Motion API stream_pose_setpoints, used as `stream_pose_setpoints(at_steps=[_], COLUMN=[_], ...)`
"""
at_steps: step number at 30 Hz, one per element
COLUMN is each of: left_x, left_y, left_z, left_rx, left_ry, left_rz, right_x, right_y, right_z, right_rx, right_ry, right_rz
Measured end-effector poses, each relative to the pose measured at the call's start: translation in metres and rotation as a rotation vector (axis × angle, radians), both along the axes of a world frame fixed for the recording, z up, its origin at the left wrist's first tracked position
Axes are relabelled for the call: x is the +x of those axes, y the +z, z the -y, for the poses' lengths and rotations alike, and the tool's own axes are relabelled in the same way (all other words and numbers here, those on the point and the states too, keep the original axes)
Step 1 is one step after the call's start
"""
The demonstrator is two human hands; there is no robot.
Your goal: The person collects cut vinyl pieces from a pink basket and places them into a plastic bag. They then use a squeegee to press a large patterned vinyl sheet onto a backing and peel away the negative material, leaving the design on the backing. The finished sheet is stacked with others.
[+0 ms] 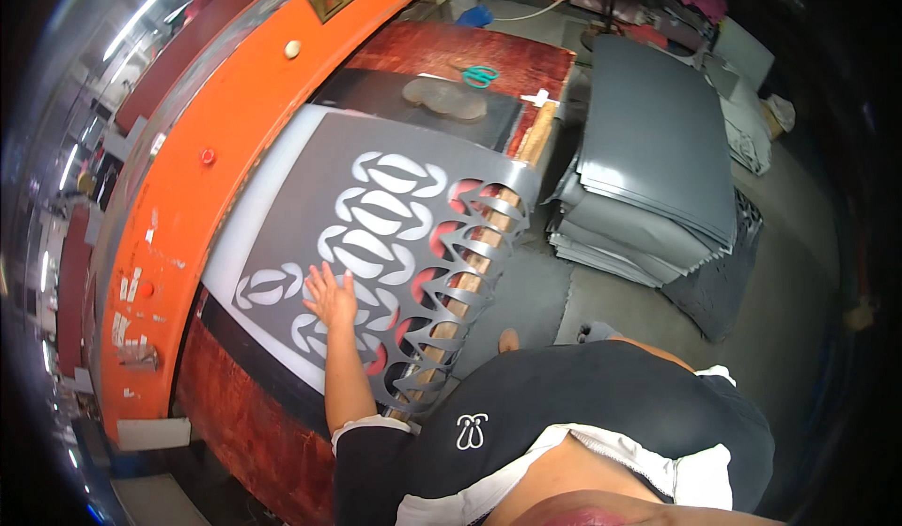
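- The left hand (331, 298) lies flat with fingers spread, palm pressed on the grey sheet (310, 183), which is full of cut-out shapes.
- The sheet lies under that hand and stretches away beyond its fingertips, over the white board (254, 208) of the orange press (225, 141); its cut edge hangs past the table on the thumb side.
- The right hand is out of view, so its state cannot be told.
- Far beyond the fingertips, a grey cutting die (444, 98) and teal scissors (480, 76) lie on the bench.
- Well off to the right of the hand, a stack of grey sheets (653, 164) sits on the floor.
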State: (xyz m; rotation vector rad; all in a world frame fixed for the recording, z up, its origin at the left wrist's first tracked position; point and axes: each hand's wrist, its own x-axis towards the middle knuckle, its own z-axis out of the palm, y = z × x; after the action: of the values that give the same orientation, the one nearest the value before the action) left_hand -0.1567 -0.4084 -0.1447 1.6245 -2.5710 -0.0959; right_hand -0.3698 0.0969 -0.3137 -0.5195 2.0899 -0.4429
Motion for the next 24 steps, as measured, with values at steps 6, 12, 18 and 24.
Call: stream_pose_setpoints(at_steps=[6,12,18,24], left_x=[0.001,-0.003,-0.004,0.004], left_y=[0.000,0.007,0.006,-0.008], left_z=[-0.004,-0.006,-0.007,-0.005], left_rx=[0.029,0.034,-0.007,-0.102], left_ry=[-0.007,-0.005,-0.003,-0.013], left_rz=[-0.011,-0.036,-0.068,-0.155], right_x=[-0.017,-0.082,-0.133,-0.199], right_y=[0.033,0.137,0.188,0.189], right_z=[0.043,0.147,0.218,0.272], right_rx=[-0.142,-0.627,-0.953,-0.809], right_ry=[-0.084,-0.156,-0.095,0.234], right_rz=[-0.037,-0.375,-0.541,-0.841])
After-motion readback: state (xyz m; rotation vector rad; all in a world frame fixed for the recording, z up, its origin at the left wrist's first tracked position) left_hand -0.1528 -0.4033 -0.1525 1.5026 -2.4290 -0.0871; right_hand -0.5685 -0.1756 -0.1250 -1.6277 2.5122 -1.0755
